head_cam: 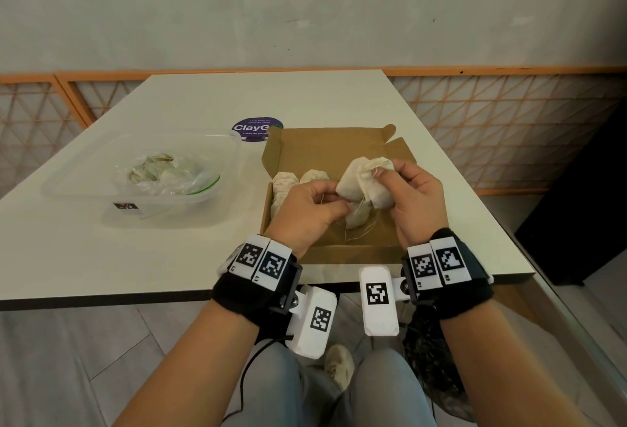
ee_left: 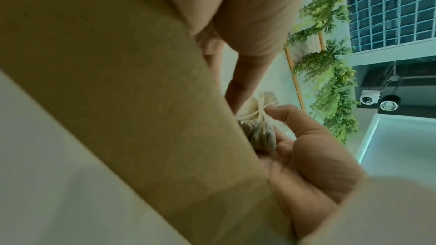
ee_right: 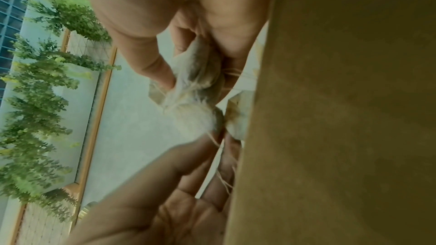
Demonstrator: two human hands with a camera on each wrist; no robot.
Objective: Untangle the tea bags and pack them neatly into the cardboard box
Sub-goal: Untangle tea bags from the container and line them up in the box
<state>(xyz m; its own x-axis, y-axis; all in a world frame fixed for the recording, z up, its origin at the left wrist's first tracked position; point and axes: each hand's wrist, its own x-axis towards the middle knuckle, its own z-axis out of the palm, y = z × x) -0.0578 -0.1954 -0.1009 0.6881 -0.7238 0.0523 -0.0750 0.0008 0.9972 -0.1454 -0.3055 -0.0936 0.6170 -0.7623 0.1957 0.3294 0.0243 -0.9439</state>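
While the white worktop [head_cam: 305, 100] carries the open cardboard box [head_cam: 325, 155], a clear plastic tub [head_cam: 84, 185] stands left of the box. Above the box, the right hand [head_cam: 412, 199] grips a tangled cluster of tea bags [head_cam: 363, 185]; the left hand [head_cam: 305, 209] pinches its strings [head_cam: 359, 229].

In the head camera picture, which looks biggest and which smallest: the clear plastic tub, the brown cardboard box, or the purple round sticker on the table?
1. clear plastic tub and cardboard box: much alike in spread, and the hands hide part of the box, so no ranking between them.
2. purple sticker: clearly smallest, partly tucked behind the box.
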